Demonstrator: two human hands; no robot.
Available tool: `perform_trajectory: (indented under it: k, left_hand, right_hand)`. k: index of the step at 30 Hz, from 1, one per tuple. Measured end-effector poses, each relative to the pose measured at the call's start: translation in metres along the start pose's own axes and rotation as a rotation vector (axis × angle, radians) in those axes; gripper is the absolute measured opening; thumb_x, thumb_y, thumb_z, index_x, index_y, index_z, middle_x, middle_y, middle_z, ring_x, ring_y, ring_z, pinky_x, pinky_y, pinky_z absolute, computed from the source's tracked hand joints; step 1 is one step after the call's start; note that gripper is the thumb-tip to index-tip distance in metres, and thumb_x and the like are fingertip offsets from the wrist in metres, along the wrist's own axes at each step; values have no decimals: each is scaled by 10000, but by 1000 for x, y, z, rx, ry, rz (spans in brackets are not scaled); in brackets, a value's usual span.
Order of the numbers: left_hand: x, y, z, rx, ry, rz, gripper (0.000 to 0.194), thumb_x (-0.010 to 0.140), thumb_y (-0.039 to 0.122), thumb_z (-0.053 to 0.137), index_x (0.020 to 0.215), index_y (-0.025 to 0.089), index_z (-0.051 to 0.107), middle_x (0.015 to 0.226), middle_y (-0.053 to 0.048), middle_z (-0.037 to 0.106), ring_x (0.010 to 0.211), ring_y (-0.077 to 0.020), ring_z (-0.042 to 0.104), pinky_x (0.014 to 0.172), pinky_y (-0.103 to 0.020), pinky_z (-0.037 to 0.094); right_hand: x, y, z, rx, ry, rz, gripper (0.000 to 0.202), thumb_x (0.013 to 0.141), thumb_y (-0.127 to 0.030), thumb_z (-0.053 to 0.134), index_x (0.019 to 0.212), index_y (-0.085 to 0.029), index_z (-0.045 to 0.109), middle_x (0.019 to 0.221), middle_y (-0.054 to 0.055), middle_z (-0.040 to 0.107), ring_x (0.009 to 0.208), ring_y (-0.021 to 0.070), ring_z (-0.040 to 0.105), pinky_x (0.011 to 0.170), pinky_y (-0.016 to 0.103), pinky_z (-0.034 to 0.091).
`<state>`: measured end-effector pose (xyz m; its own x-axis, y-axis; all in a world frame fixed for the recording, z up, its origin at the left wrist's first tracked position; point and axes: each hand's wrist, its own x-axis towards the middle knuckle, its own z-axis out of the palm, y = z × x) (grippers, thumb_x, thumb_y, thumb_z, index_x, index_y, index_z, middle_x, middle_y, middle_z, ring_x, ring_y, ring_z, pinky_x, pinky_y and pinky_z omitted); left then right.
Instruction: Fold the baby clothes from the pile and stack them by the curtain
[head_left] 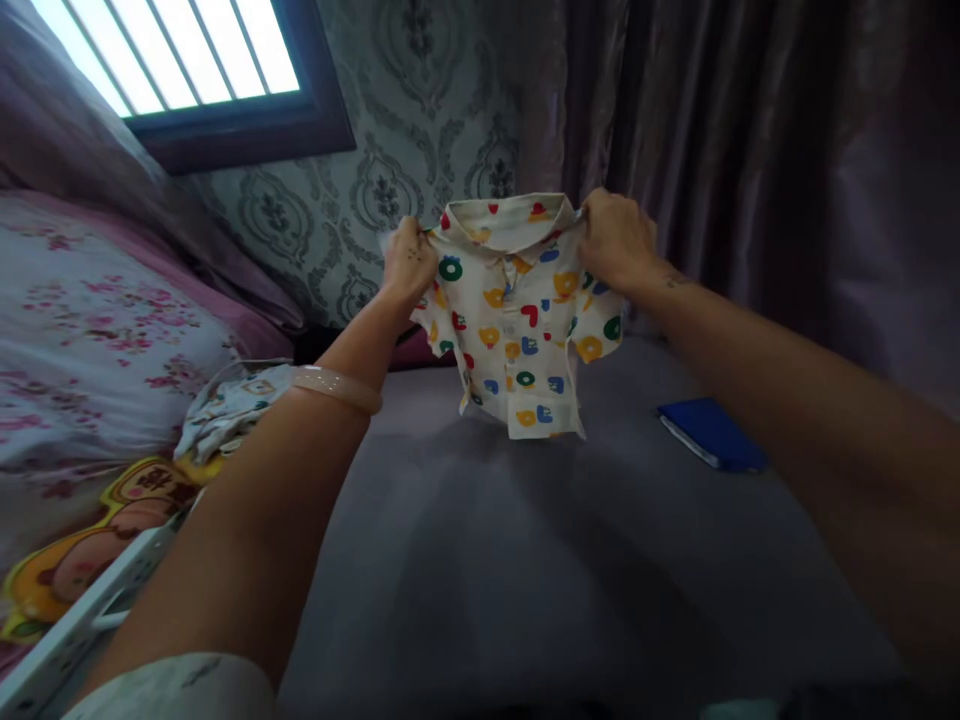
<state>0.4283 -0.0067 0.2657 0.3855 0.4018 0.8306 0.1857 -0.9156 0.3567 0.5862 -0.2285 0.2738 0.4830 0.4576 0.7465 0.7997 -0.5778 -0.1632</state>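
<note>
A small short-sleeved shirt, white with red, yellow, green and blue prints, hangs upright in the air with its collar at the top. My left hand pinches it at the left shoulder, fingers closed. At the opposite shoulder, my right hand grips the cloth, also closed. Between them the collar is stretched wide, and the button front faces me. The lower hem hangs just above the grey sheet; I cannot tell whether it touches.
A blue book-like object lies on the sheet at the right. To the left are crumpled printed cloth, a yellow cartoon cushion, a white metal rail and a floral cover. Curtains hang behind.
</note>
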Motion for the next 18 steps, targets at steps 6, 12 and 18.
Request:
perform_trajectory:
  k: [6,12,18]
  left_hand:
    - [-37,32,-35,268,182,65,255,1010,223,300,1114,149,520,1215,-96,528,1268,-230,395,1057,-491,268]
    - [-91,45,-101,361,195,225,320,1019,421,298,1121,214,519,1211,-71,522,1300,-318,371,1039,-588,253]
    - [-74,81,-161,549,219,288,340,1018,390,204,1125,314,517,1248,1,526,1278,-267,407,1026,-549,287]
  right_hand:
    - [-30,2,-23,-235,171,-152,297,957,-172,319,1147,-57,515,1151,192,594,1008,287,614,737,358,451]
    - [-74,13,-67,-387,211,-308,390,971,-312,235,1051,-116,562,1010,121,653,923,275,656,647,324,438]
    - [-64,-10,-123,-274,178,-251,624,946,-461,126,1221,-89,544,1097,201,638,1069,427,586,720,450,399]
